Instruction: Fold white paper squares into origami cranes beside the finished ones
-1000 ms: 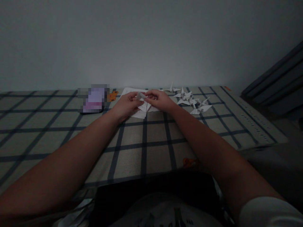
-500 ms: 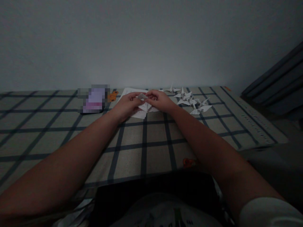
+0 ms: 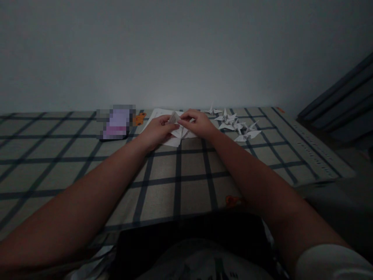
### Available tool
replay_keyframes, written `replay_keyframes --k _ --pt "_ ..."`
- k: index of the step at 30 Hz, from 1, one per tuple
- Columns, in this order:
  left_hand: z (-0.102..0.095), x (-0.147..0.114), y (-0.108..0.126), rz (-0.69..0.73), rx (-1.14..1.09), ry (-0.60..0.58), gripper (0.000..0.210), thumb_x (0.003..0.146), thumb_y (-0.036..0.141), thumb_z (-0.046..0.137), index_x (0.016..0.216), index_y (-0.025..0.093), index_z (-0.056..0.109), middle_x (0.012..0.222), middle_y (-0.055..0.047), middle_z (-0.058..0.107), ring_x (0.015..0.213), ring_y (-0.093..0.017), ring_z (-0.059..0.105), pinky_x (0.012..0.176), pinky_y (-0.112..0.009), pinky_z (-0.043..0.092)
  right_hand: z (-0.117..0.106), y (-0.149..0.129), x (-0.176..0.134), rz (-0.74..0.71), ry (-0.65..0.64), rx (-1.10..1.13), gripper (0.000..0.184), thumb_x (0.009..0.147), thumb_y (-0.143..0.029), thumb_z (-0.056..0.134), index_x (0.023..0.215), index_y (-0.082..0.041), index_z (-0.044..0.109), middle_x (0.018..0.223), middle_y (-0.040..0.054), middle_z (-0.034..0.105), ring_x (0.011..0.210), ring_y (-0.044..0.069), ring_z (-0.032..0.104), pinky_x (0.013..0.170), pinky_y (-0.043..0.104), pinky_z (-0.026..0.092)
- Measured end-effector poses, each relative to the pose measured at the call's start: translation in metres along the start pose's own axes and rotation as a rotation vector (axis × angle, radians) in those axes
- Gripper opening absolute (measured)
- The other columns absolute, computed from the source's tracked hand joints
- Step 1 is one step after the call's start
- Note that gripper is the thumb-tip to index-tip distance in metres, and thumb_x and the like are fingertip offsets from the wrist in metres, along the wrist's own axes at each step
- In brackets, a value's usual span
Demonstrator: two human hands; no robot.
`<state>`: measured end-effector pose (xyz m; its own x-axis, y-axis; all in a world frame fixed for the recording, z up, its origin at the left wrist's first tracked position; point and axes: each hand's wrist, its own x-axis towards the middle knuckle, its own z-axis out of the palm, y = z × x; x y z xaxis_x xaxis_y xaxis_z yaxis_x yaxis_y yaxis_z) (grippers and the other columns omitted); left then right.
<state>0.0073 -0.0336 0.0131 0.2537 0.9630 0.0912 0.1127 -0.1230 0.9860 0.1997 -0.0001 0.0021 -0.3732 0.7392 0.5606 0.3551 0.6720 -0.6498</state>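
Observation:
Between my hands is a small piece of folded white paper (image 3: 175, 118), with a pointed flap standing up. My left hand (image 3: 157, 130) pinches it from the left side, thumb toward the middle. From the right, my right hand (image 3: 198, 123) has its thumb and fingers closed on the paper's edge. Beneath and behind them lie white paper sheets (image 3: 157, 113) on the checked cloth. Just right of my right hand sits a group of folded paper cranes (image 3: 233, 123). My fingertips partly cover the folded paper.
A phone (image 3: 116, 122) with a lit, blurred screen lies to the left, beside an orange printed figure (image 3: 140, 118) on the checked tablecloth (image 3: 157, 171). A pale wall (image 3: 186, 54) rises behind the table. Dark folded fabric (image 3: 344, 101) hangs at the right.
The flap of the folded paper now stands taller and more pointed between my hands. My right fingers have shifted slightly on it; both arms stay nearly in place.

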Motion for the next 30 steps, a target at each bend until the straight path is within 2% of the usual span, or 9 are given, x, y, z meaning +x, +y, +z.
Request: replay_keyframes --k 5,10,16,23,30 --pt "-0.007 0.000 0.005 0.157 0.187 0.092 0.042 0.076 0.049 0.077 0.102 0.016 0.078 0.097 -0.007 0.076 0.083 -0.021 0.066 0.072 -0.029 0.051 0.000 -0.001 0.001 0.071 0.033 0.035 0.022 0.086 -0.034 0.069 0.084 -0.012 0.073 0.082 0.0051 0.069 0.077 0.015 0.059 0.074 0.029 0.046" --pt "-0.010 0.002 0.006 0.226 0.185 0.106 0.044 0.075 0.051 0.079 0.103 0.017 0.080 0.105 -0.010 0.078 0.094 -0.023 0.069 0.083 -0.032 0.053 0.002 -0.003 0.000 0.085 -0.022 0.057 0.026 0.084 -0.039 0.069 0.082 -0.013 0.071 0.081 0.0048 0.069 0.075 0.015 0.058 0.073 0.029 0.045" --pt "-0.006 -0.004 0.009 0.204 0.222 0.195 0.032 0.078 0.047 0.078 0.090 0.017 0.082 0.084 -0.005 0.077 0.076 -0.018 0.065 0.070 -0.027 0.049 0.003 -0.003 -0.001 0.065 -0.044 0.088 0.032 0.083 -0.046 0.067 0.083 -0.014 0.071 0.082 0.0048 0.069 0.077 0.015 0.057 0.075 0.030 0.045" --pt "-0.005 -0.008 0.016 0.202 0.292 0.191 0.027 0.081 0.042 0.075 0.072 0.016 0.076 0.062 0.001 0.063 0.062 -0.013 0.052 0.057 -0.024 0.038 0.002 -0.007 -0.001 0.112 -0.054 0.082 0.031 0.083 -0.045 0.067 0.078 -0.014 0.068 0.078 0.0035 0.065 0.073 0.014 0.054 0.073 0.030 0.043" --pt "-0.005 -0.008 0.015 0.198 0.285 0.201 0.029 0.080 0.042 0.075 0.066 0.017 0.070 0.060 0.002 0.054 0.059 -0.011 0.045 0.054 -0.025 0.031 0.002 -0.009 -0.001 0.122 -0.060 0.091 0.031 0.082 -0.045 0.068 0.076 -0.014 0.066 0.075 0.0025 0.064 0.072 0.013 0.052 0.072 0.029 0.043"
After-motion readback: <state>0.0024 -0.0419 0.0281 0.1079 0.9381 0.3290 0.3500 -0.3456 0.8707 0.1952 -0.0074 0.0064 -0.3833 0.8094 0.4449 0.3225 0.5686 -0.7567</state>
